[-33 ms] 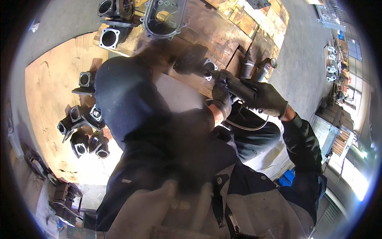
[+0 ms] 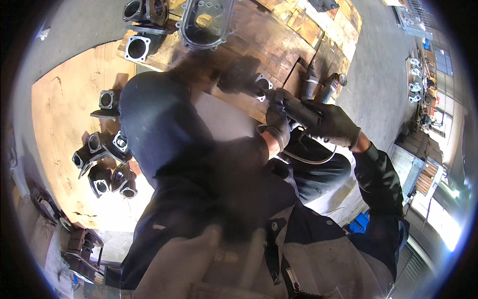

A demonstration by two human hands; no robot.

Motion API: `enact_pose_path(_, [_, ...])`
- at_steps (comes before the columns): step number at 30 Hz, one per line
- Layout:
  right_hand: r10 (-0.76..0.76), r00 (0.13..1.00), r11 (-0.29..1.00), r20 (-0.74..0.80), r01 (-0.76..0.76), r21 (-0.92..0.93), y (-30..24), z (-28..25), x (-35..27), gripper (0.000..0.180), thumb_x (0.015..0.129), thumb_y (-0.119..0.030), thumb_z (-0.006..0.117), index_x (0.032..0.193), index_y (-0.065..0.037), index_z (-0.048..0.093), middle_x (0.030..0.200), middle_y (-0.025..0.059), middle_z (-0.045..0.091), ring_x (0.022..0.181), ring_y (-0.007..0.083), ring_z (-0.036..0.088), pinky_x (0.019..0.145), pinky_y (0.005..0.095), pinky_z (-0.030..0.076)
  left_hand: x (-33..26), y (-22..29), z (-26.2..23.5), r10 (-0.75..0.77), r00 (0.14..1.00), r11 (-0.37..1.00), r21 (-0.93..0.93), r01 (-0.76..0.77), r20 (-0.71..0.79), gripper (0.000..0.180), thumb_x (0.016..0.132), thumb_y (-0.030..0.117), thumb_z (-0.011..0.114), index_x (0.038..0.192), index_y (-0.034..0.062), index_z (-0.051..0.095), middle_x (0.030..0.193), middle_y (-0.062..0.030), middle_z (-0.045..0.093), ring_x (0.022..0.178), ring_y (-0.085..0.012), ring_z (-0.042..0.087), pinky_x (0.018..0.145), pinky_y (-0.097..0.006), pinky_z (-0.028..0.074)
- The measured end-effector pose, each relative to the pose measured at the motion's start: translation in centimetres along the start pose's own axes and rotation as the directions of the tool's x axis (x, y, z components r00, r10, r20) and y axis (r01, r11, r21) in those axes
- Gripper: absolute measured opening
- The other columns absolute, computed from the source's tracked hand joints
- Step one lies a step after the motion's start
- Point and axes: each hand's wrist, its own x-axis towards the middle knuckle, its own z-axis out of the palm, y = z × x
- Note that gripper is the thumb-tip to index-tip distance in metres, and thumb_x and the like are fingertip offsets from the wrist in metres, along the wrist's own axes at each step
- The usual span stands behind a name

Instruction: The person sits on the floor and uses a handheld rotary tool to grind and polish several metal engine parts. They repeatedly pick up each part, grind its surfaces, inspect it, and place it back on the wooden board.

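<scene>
A dark cylindrical die grinder [image 2: 302, 110] is gripped by both of my gloved hands. My left hand [image 2: 278, 119] wraps round its front end, and my right hand [image 2: 336, 124] closes on the rear of its body. The narrow tip of the tool reaches the opening of a dark cast pipe fitting [image 2: 239, 74], which lies on the wooden bench. Its bright square flange [image 2: 263, 87] faces the tool. Whether the tip touches the metal is too small to tell. A pale hose [image 2: 316, 162] loops below my hands.
Two more hand tools [image 2: 310, 85] lie on the bench [image 2: 279, 42], right of the fitting. At the far left stand a large oval casting [image 2: 205, 45] and several flanged fittings [image 2: 137, 48]. More fittings [image 2: 101, 186] rest on a wooden board [image 2: 59, 139] beside my left leg.
</scene>
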Motion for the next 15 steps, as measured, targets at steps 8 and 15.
enact_pose_path(8, [-0.114,0.99,0.992,-0.084,0.109,-0.069,-0.4,-0.2,0.2,0.079,0.076,-0.018,0.083,0.148,-0.003,0.054,0.101,0.0174,0.075,0.071,0.0176,0.07,0.07,0.0323,0.059,-1.0,0.5,1.3,0.013,0.999,1.0,0.025,-0.014,0.043,0.045,0.109,0.059,0.041,0.111,0.0178,0.06,0.103,-0.0002,0.063,0.099,-0.0159,0.063,0.094,-0.039,0.051])
enact_pose_path(15, [0.205,0.977,0.979,0.064,-0.205,0.008,-0.4,0.5,-0.7,0.076,0.078,-0.023,0.082,0.146,-0.003,0.056,0.106,0.0196,0.075,0.084,0.0227,0.074,0.079,0.0352,0.058,-0.8,0.2,0.5,-0.01,0.99,1.0,0.031,0.005,0.143,0.043,0.109,0.057,0.04,0.109,0.0183,0.06,0.101,0.0005,0.063,0.099,-0.0172,0.064,0.097,-0.04,0.052])
